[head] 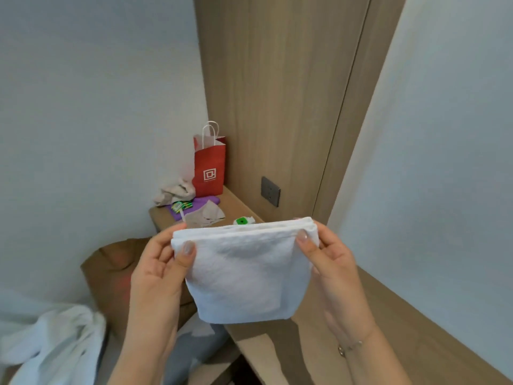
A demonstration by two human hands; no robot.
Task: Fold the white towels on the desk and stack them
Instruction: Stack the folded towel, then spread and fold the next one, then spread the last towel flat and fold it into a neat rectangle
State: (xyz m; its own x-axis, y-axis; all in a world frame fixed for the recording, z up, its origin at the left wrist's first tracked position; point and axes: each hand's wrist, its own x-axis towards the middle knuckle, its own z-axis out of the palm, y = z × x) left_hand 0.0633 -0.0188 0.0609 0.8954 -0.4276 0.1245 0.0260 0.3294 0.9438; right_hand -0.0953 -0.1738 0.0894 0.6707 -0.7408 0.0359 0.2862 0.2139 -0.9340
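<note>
While both hands' fingers (188,250) pinch 1 folded white towel (247,273) above the worktop (402,329), no stack shows yet.

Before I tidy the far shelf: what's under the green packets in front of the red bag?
The green packets lie on a purple sheet spread over the wooden shelf. Anything beneath that sheet is covered.
</note>
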